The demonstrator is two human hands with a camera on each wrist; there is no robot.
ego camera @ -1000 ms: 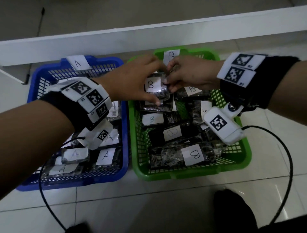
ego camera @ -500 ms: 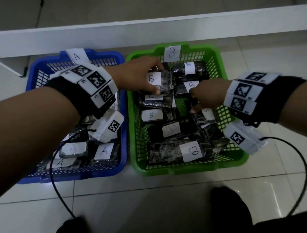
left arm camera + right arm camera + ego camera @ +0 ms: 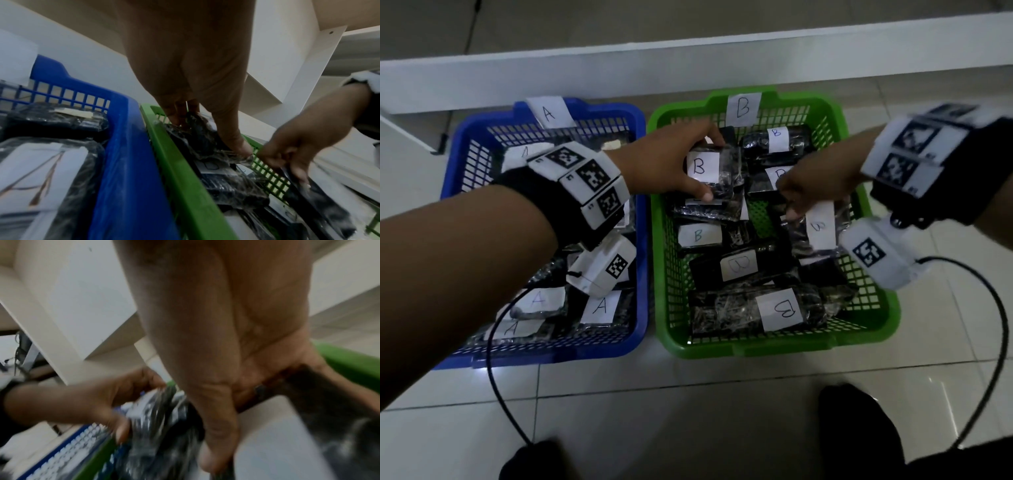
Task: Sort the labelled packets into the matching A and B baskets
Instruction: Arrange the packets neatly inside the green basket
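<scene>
The blue basket labelled A stands on the left, and the green basket labelled B on the right. Both hold several dark wrapped packets with white labels. My left hand grips a packet marked B over the back left of the green basket; the left wrist view shows its fingers and thumb pinching that packet. My right hand pinches the end of another labelled packet at the right side of the green basket. That hand and its packet also show in the left wrist view.
A white shelf edge runs behind both baskets. Black cables hang from both wrists over the tiled floor. My dark feet stand in front of the green basket. The right wrist view is blurred.
My right hand let go of the B packet that both hands held, moved right and toward me, and took hold of another packet. My left hand kept its packet.
</scene>
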